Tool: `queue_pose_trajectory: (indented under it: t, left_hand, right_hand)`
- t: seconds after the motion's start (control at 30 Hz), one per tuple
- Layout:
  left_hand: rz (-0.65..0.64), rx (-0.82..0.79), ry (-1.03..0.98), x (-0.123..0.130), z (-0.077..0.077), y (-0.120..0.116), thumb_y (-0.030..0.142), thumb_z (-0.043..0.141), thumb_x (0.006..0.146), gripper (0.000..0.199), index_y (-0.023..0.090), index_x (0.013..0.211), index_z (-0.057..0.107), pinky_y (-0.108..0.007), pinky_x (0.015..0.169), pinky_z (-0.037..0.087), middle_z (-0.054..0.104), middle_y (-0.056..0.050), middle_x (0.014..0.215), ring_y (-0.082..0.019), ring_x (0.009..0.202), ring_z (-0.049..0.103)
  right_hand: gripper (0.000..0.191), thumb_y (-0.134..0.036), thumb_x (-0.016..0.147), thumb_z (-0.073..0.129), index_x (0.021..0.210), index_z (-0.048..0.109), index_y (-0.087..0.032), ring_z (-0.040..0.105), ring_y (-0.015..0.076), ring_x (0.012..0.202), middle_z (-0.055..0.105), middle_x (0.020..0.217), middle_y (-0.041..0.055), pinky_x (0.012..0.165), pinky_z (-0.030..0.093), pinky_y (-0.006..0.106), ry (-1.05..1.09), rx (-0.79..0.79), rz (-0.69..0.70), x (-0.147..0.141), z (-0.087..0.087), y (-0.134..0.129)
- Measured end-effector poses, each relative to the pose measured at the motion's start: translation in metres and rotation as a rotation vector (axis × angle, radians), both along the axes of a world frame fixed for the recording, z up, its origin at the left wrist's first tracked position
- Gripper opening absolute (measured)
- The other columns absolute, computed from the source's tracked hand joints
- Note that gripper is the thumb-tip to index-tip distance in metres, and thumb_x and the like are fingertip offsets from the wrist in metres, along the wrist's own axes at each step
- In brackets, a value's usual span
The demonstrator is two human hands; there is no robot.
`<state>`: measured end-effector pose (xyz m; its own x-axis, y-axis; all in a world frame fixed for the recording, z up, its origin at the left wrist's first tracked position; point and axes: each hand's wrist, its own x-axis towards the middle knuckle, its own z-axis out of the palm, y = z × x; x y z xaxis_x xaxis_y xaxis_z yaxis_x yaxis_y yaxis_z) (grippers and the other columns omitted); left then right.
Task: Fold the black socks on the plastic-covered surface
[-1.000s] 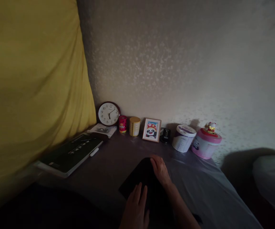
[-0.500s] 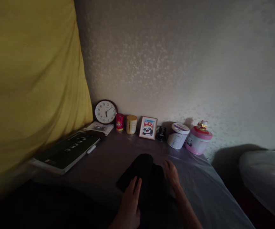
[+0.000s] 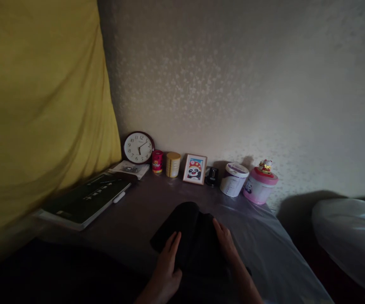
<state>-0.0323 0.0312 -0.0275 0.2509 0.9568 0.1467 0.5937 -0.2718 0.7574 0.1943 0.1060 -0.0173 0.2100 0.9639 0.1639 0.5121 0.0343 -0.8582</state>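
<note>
A black, soft-looking folded item (image 3: 185, 223), perhaps cloth, lies at the near middle of the table. Its exact kind is lost in the dark. My left hand (image 3: 167, 268) rests on its left part with the fingers stretched out flat. On the other side, my right hand (image 3: 225, 240) is at the item's upper right edge. Its fingers close on that edge, while the thumb is hidden. The item's lower part merges with the dark area between my forearms.
The table (image 3: 138, 223) has a shiny grey cover. At left lies a dark green book (image 3: 90, 200) beside a white marker (image 3: 119, 197). Along the wall stand a clock (image 3: 139, 147), red can (image 3: 157, 161), yellow-lidded can (image 3: 173, 165), framed panda picture (image 3: 195, 169), white tub (image 3: 234, 180) and pink tub (image 3: 260, 187).
My right hand has moved from beside the black item onto its right edge, and the item's right part has spread wider. My left hand stays on the item. The view has shifted slightly.
</note>
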Motion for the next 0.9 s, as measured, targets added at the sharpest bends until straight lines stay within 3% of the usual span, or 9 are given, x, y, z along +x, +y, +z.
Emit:
queue_pose_trajectory:
  t: [0.1, 0.37, 0.6, 0.77, 0.9]
  left_hand:
    - [0.003, 0.019, 0.052, 0.0, -0.004, 0.0, -0.002, 0.035, 0.057, 0.087, 0.018, 0.139, 0.018, -0.034, 0.109, 0.026, 0.022, -0.008, 0.148, -0.018, 0.134, 0.023]
    - [0.026, 0.023, 0.146, 0.002, -0.006, 0.001, 0.0, 0.038, 0.058, 0.087, 0.019, 0.14, 0.016, -0.039, 0.107, 0.029, 0.022, -0.009, 0.147, -0.022, 0.133, 0.024]
    - [0.068, 0.067, 0.255, 0.007, -0.011, 0.0, 0.001, 0.04, 0.058, 0.088, 0.016, 0.14, 0.014, -0.043, 0.106, 0.028, 0.022, -0.011, 0.147, -0.024, 0.133, 0.026]
    - [0.075, 0.104, 0.28, 0.007, -0.021, -0.003, 0.001, 0.039, 0.058, 0.09, 0.02, 0.141, 0.01, -0.044, 0.104, 0.031, 0.02, -0.01, 0.148, -0.024, 0.133, 0.024]
    - [0.056, 0.125, 0.312, 0.007, -0.018, -0.004, 0.002, 0.04, 0.058, 0.091, 0.017, 0.141, 0.008, -0.046, 0.105, 0.029, 0.018, -0.012, 0.148, -0.024, 0.134, 0.021]
  right_hand:
    - [0.049, -0.057, 0.076, 0.04, 0.07, 0.067, -0.016, 0.062, 0.024, 0.07, 0.067, 0.069, 0.0063, 0.06, 0.045, 0.03, -0.004, -0.041, -0.075, -0.006, -0.002, 0.006]
    - [0.04, -0.054, 0.069, 0.044, 0.058, 0.063, -0.02, 0.062, 0.0267, 0.07, 0.066, 0.064, 0.0068, 0.06, 0.044, 0.032, -0.087, 0.049, -0.15, 0.007, -0.018, 0.005]
    - [0.046, -0.06, 0.069, 0.045, 0.05, 0.051, -0.019, 0.049, 0.0161, 0.053, 0.049, 0.048, -0.0008, 0.048, 0.035, 0.026, 0.051, -0.049, -0.089, -0.007, 0.013, 0.002]
    - [0.044, -0.061, 0.066, 0.048, 0.05, 0.047, -0.02, 0.043, 0.0127, 0.051, 0.043, 0.048, -0.0031, 0.046, 0.032, 0.024, 0.117, -0.014, -0.042, -0.028, 0.034, 0.014]
    - [0.04, -0.057, 0.064, 0.049, 0.049, 0.046, -0.02, 0.043, 0.012, 0.051, 0.042, 0.048, -0.0034, 0.046, 0.033, 0.023, 0.137, 0.0, -0.028, -0.05, 0.04, 0.03]
